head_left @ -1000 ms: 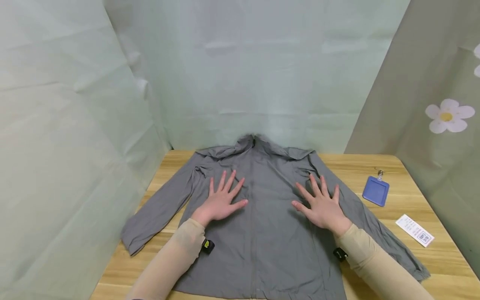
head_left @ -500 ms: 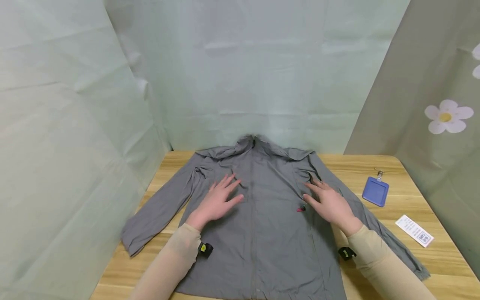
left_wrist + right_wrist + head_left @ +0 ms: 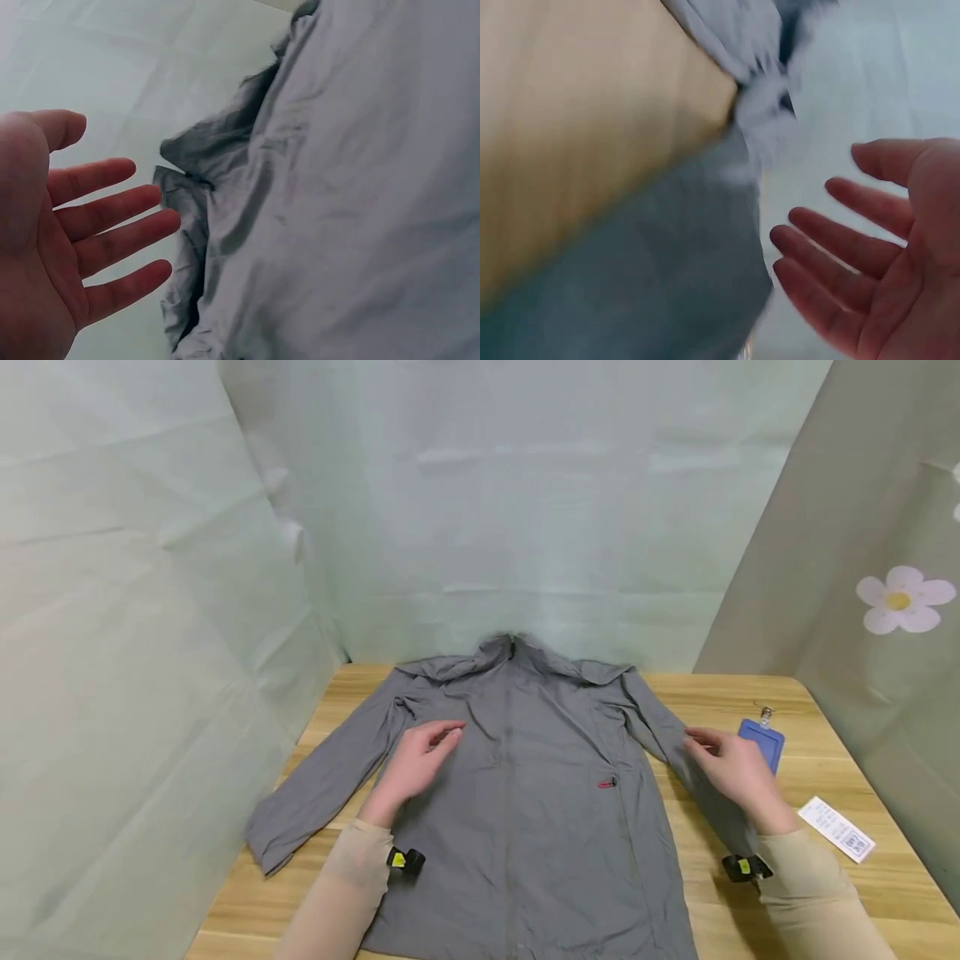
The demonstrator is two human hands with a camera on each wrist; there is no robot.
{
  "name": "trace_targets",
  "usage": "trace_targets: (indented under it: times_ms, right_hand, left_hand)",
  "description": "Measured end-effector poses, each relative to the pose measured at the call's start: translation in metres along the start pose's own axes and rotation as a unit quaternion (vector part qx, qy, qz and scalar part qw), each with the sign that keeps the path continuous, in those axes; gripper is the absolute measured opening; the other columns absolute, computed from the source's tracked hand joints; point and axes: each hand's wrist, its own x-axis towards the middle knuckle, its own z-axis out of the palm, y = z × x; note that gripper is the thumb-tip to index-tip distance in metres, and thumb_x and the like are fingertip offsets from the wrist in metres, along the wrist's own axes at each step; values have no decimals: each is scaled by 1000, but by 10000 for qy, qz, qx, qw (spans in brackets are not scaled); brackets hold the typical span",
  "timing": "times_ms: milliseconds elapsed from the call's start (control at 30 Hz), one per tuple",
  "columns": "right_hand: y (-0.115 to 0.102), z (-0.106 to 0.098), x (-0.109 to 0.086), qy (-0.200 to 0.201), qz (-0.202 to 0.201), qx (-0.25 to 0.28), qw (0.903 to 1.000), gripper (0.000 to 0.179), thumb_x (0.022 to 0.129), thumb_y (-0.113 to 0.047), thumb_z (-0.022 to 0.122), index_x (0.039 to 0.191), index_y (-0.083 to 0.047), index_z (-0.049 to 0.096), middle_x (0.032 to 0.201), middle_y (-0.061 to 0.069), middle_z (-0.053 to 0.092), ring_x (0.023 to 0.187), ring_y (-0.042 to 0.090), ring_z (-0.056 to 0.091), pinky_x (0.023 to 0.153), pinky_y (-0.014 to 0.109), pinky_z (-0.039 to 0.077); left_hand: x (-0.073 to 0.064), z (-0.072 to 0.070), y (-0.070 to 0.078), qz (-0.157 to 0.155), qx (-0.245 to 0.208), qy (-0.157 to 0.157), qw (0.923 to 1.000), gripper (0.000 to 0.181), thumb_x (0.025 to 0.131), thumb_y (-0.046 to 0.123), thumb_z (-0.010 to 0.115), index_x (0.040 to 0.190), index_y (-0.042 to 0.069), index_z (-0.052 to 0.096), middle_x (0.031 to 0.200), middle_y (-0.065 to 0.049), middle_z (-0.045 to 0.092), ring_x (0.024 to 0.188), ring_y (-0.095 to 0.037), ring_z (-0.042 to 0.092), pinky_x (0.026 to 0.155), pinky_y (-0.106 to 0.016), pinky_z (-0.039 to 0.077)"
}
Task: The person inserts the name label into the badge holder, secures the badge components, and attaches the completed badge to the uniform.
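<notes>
A grey zip-up jacket (image 3: 555, 827) lies spread front side up on the wooden table, collar toward the back wall and sleeves angled out to both sides. My left hand (image 3: 415, 764) hovers above the chest on the left half, fingers relaxed and apart from the cloth in the left wrist view. Over the right sleeve (image 3: 667, 727) my right hand (image 3: 738, 772) is held with loosely bent fingers, holding nothing; it partly covers the sleeve and a blue badge holder (image 3: 765, 742). A small red-and-black zip pull (image 3: 607, 783) shows on the jacket's right chest.
A white printed card (image 3: 836, 828) lies on the right part of the wooden table (image 3: 750, 693), in front of the badge holder. Pale cloth walls (image 3: 562, 527) stand close behind the table and along its left side.
Both hands have risen from lying spread on the jacket front. The right hand has moved rightward over the sleeve, uncovering the zip pull; the left has shifted slightly left. The jacket's right sleeve looks partly covered.
</notes>
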Motion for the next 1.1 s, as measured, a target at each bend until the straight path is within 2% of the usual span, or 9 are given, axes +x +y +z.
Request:
trace_targets:
  times_ms: [100,200,367,467,567,667,833,1100]
  right_hand:
    - [18,-16,3,-3,401,-97,9991,51,111,-34,59,141,7,63,125,32,70,108,51,70,83,63,57]
    - [37,-30,8,-87,972,-290,9948,63,110,-41,57,144,12,56,129,38,65,112,56,65,85,65,55]
    - [60,-41,13,-348,1914,-546,9794,87,105,-54,58,150,19,40,137,49,49,117,63,54,86,69,51]
    - [64,-41,15,-413,2276,-672,9706,97,102,-59,59,148,23,35,131,52,44,113,64,52,81,69,52]
    - [66,-39,16,-392,2530,-792,9634,104,100,-64,60,143,27,34,120,50,44,106,61,51,76,67,52]
    - [67,-37,17,-392,2688,-812,9590,108,99,-66,60,138,31,32,116,50,43,103,61,49,78,67,50]
    - [69,-34,18,-385,2985,-727,9509,113,99,-67,59,138,35,29,120,52,41,106,62,47,86,69,49]
    - [65,-32,22,-463,3344,-604,9394,118,96,-69,60,140,35,26,122,52,37,107,59,44,87,67,52]
  left_hand:
    - [0,-3,3,74,-8,110,9999,39,114,30,57,136,3,72,134,-12,73,122,-30,69,102,-51,57]
    - [0,-5,4,63,-71,162,9998,38,114,31,57,135,5,73,132,-10,73,121,-28,69,101,-50,57]
    - [-1,-7,7,52,-255,206,9994,38,114,31,58,134,3,74,130,-9,75,117,-27,71,98,-50,58]
    - [-2,-7,7,53,-269,234,9994,37,113,30,58,133,4,74,128,-9,75,114,-25,73,97,-49,59]
    - [-1,-4,7,94,-268,276,9992,36,113,29,58,131,3,75,126,-8,76,111,-24,74,96,-48,60]
    - [0,-1,8,146,-300,245,9991,34,113,28,59,131,4,75,126,-9,76,111,-25,74,97,-47,59]
    - [1,3,6,145,-315,98,9994,35,114,30,58,132,6,75,128,-9,76,113,-24,74,98,-45,59]
    - [5,6,4,251,-117,74,9996,37,114,32,57,130,5,76,126,-7,76,115,-24,72,98,-47,59]
